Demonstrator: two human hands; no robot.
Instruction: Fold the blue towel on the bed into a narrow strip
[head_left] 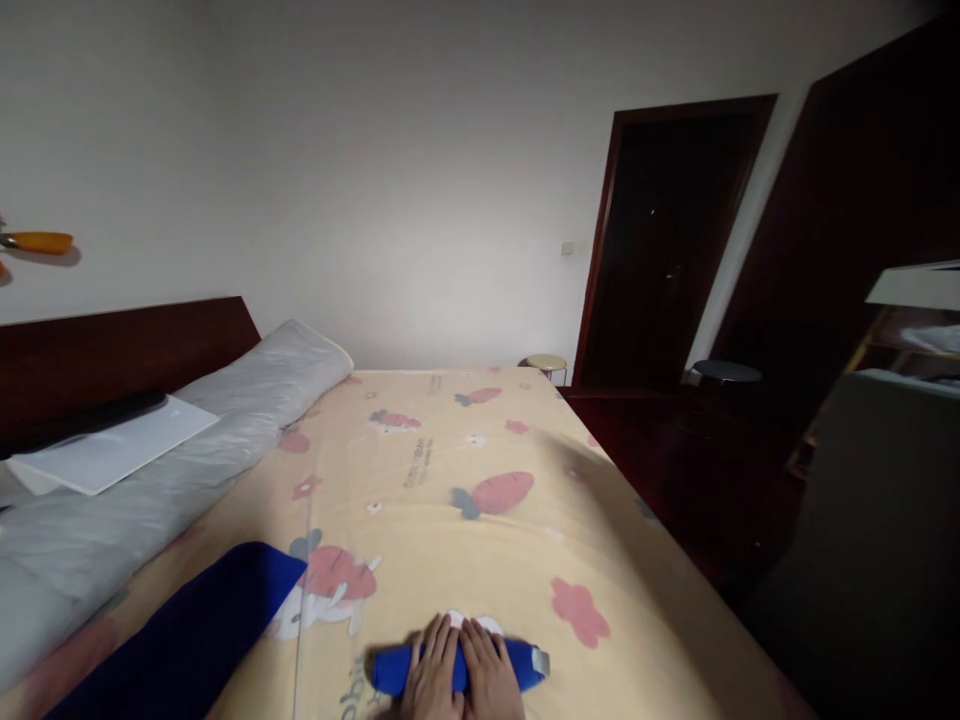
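Both hands lay side by side at the near edge of the bed (480, 470), pressed down on a small blue roll (457, 668) that rested across the patterned sheet. The left hand (433, 672) covered the roll's middle from the left, and the right hand (491, 675) touched it just beside the left, fingers flat and close together rather than curled around; each grip was spread open on top of the roll, not clamped about it. The roll's right end showed a pale grey tab, and its left end stuck out past the left hand's knuckles. Two small white shapes peeked out just beyond the fingertips. To the left, a dark blue cloth (195, 630) lay on the sheet, well apart from the roll. Farther left a long grey bolster (187, 450) ran along the dark headboard (112, 350), with a white board (112, 445) resting on it. Beyond the bed's far corner stood a small round stool (546, 363) near a dark door (660, 240).
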